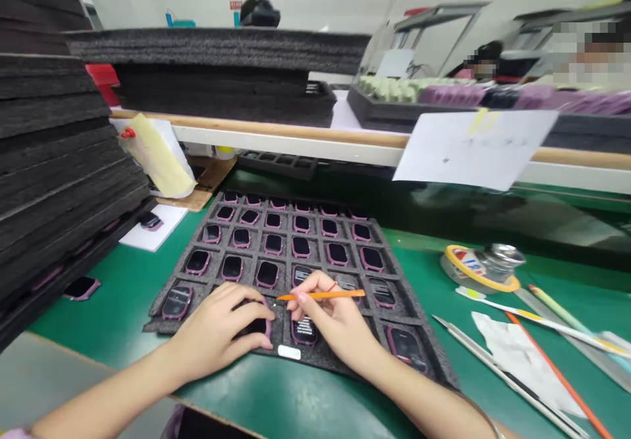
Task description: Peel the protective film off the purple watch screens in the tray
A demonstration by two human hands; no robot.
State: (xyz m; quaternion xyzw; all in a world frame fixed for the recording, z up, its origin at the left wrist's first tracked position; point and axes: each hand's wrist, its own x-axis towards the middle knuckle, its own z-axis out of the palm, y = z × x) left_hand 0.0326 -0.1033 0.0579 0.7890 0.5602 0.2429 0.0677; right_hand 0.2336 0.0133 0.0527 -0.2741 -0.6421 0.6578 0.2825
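My left hand (217, 327) curls over a pink-framed smartwatch body (256, 326), gripping it in a compartment of a dark felt tray (409, 307). My right hand (330, 314) pinches a thin orange stick (328, 296), whose pointed tip lies just above the held watch's upper right edge. Rows of similar pink-framed watch bodies (267, 275) with dark screens sit in the tray's other compartments. The fingers hide most of the held watch. A small white label (288, 352) lies at the tray's near edge, below my hands.
The tray rests on a green work mat (305, 406). Tall stacks of dark felt trays (59, 143) rise at the left. A tape roll (478, 269), blades and an orange-handled tool lie to the right. A co-worker (483, 61) sits beyond a shelf.
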